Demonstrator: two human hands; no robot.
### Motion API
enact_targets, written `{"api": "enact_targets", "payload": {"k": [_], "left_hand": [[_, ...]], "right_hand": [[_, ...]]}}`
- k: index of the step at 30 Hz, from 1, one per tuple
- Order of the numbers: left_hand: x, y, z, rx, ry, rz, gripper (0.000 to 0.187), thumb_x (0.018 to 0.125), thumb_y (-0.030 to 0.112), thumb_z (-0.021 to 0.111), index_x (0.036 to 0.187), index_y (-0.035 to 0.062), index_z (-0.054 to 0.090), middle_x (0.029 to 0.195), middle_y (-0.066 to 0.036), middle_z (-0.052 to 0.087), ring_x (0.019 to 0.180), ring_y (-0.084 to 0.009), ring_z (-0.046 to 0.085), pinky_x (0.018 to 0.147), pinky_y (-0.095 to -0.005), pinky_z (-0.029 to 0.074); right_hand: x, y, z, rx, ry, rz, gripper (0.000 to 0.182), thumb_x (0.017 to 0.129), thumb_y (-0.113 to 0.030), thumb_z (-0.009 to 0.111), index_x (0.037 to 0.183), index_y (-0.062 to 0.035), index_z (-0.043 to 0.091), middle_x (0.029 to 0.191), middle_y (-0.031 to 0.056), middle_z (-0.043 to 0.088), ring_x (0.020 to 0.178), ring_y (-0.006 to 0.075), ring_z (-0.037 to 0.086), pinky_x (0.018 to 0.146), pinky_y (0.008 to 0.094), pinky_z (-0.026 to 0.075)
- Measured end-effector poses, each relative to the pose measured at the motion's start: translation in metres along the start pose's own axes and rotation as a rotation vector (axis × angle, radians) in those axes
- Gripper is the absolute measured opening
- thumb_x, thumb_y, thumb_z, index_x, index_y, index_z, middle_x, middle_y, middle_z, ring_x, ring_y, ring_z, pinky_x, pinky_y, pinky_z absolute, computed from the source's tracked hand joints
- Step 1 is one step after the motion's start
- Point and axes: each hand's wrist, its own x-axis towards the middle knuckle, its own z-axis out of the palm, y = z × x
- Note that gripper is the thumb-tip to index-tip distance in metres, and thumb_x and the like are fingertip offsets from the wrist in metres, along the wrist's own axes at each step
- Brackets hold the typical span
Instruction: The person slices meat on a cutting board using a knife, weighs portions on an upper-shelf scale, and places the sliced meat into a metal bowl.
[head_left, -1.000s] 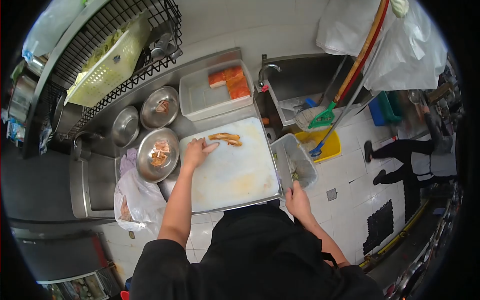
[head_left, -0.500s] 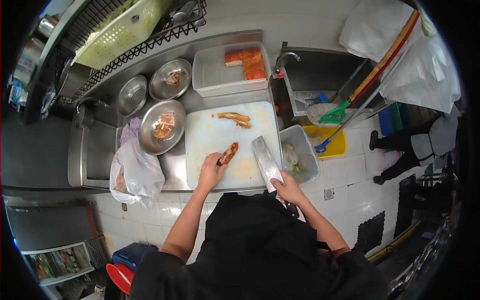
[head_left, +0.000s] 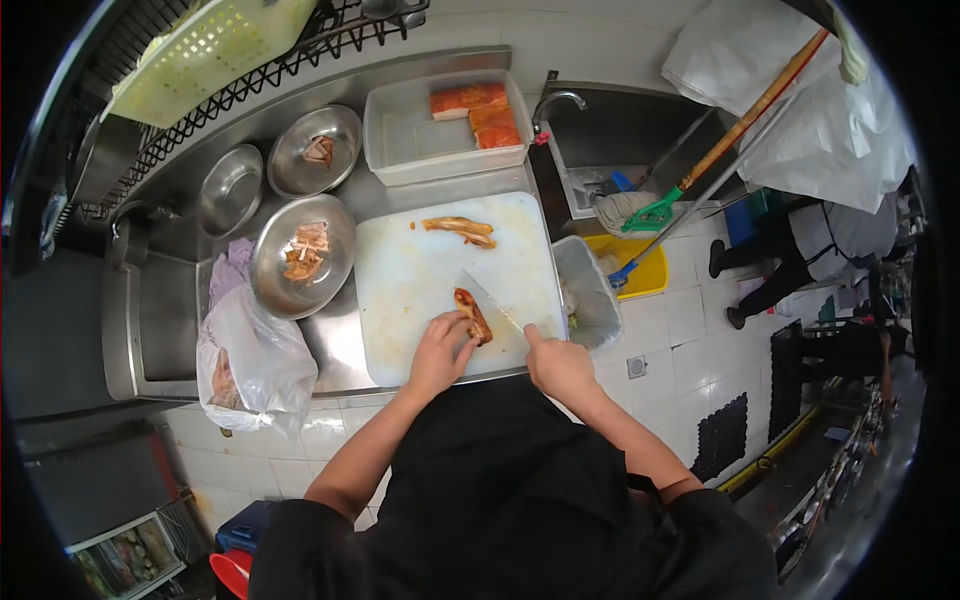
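My left hand [head_left: 440, 352] has its fingers curled against a reddish-brown strip of roast pork [head_left: 473, 316] on the white cutting board [head_left: 400, 300], holding it down. In my right hand [head_left: 560, 364] is a cleaver [head_left: 496, 303], gripped by its handle, which the fingers hide. Its blade is turned on edge and shows as a thin line just right of the meat, with the tip pointing up and left. Farther up the board lies another browned meat strip [head_left: 460, 231], with a small crumb beside it.
Left of the board, a steel bowl [head_left: 338, 282] holds cut meat; two more steel bowls stand behind. A plastic tub [head_left: 395, 130] with roasted slabs [head_left: 497, 128] sits at the back. A white plastic bag [head_left: 265, 350] lies at the counter's front left. A bin [head_left: 600, 310] stands right.
The cleaver has swung from lying flat at the right to standing on edge beside the meat. My left hand and the strip have shifted slightly right. The head view has shifted a little.
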Motion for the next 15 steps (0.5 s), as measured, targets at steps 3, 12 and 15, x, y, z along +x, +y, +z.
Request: {"api": "enact_targets", "payload": {"k": [3,12,15], "left_hand": [[0.002,-0.004,0.001,0.025,-0.04,0.132,0.031,0.085,0.012,0.075,0.112,-0.001,0.067,0.119,-0.017,0.063,0.113,-0.0361,0.059,0.097,-0.0426,0.05],[0.001,-0.033,-0.001,-0.027,-0.091,0.259,0.027,0.081,0.011,0.076,0.106,0.0011,0.071,0.108,-0.01,0.067,0.105,-0.0319,0.061,0.09,-0.0388,0.054],[0.006,-0.042,0.0,0.008,-0.092,0.344,0.026,0.081,0.012,0.076,0.104,0.0017,0.072,0.106,-0.008,0.068,0.105,-0.0277,0.062,0.09,-0.0358,0.054]], "right_hand": [[0.002,-0.023,-0.01,-0.197,-0.02,-0.084,0.018,0.091,-0.013,0.056,0.105,-0.0036,0.052,0.07,0.0163,0.07,0.063,0.0311,0.072,0.056,0.0457,0.056],[0.002,-0.069,-0.002,-0.408,-0.11,-0.018,0.021,0.091,-0.014,0.056,0.105,0.0005,0.052,0.07,0.0107,0.071,0.062,0.0232,0.073,0.051,0.0382,0.057],[0.002,-0.081,0.0,-0.432,-0.137,0.032,0.021,0.092,-0.015,0.056,0.106,0.001,0.052,0.07,0.0116,0.07,0.062,0.0247,0.073,0.052,0.0392,0.058]]}}
